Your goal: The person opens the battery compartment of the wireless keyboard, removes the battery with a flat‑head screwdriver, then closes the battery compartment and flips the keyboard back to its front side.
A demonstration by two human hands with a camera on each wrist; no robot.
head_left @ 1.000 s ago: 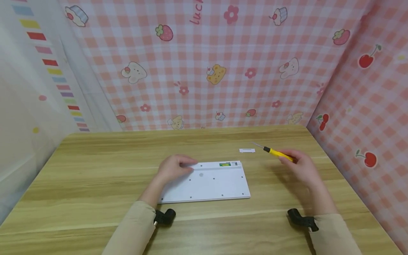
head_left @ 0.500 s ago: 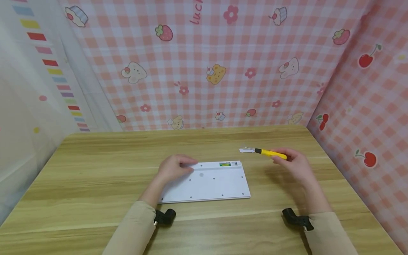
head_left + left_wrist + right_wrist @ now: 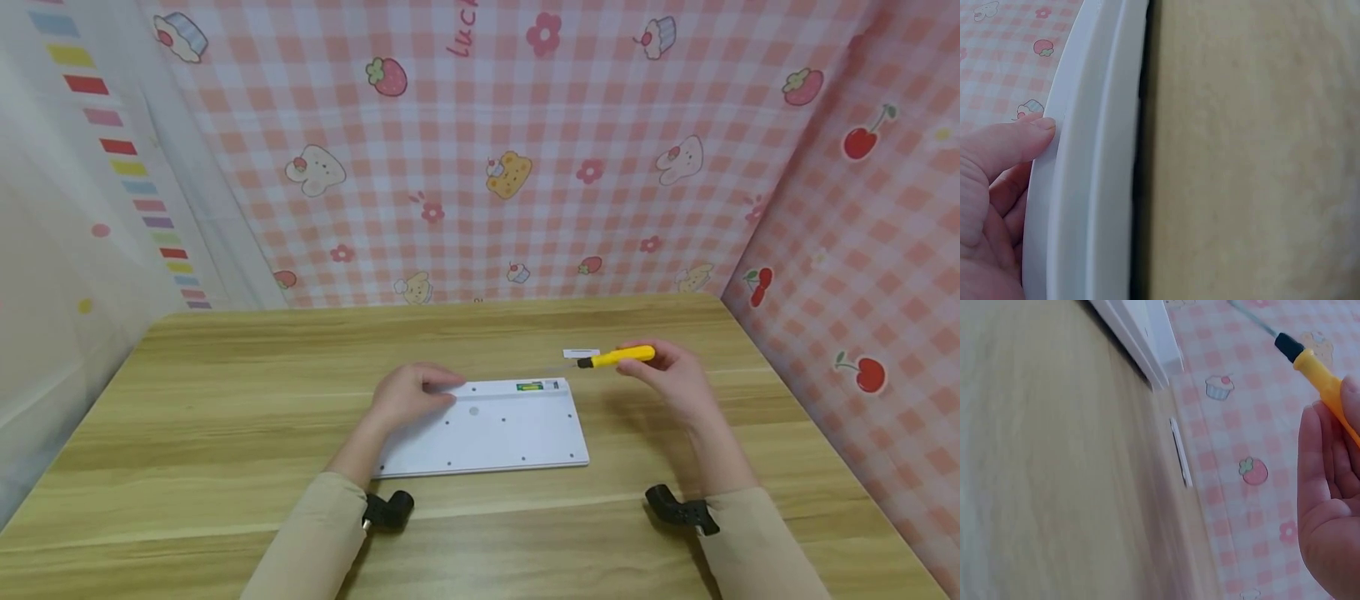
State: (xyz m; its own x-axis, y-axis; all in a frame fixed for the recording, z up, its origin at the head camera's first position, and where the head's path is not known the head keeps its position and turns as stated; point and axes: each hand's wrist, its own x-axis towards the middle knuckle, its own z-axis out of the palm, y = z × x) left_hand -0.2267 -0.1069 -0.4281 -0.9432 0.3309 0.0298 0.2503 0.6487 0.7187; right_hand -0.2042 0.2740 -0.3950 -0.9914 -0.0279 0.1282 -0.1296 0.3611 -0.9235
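A white keyboard (image 3: 487, 442) lies face down on the table, its underside dotted with small screws. Its battery slot at the back right is uncovered, with a green battery (image 3: 529, 387) inside. My left hand (image 3: 405, 398) grips the keyboard's back left part; the left wrist view has the thumb (image 3: 1038, 134) on its near face and fingers behind. My right hand (image 3: 671, 379) holds a yellow-handled screwdriver (image 3: 618, 356) between thumb and fingers, the shaft pointing left, close above the slot's right end. Beyond it lies a small white battery cover (image 3: 581, 353).
The wooden table (image 3: 225, 400) reaches back to a pink checked cloth (image 3: 465, 233) hung behind it. Another checked cloth (image 3: 900, 275) hangs along the right side, and a pale curtain (image 3: 75, 208) on the left. Black camera mounts (image 3: 388, 510) sit at both wrists.
My right hand has carried the screwdriver leftward, from right of the battery cover toward the keyboard's battery slot, its tip now lower. My left hand and the keyboard have stayed put.
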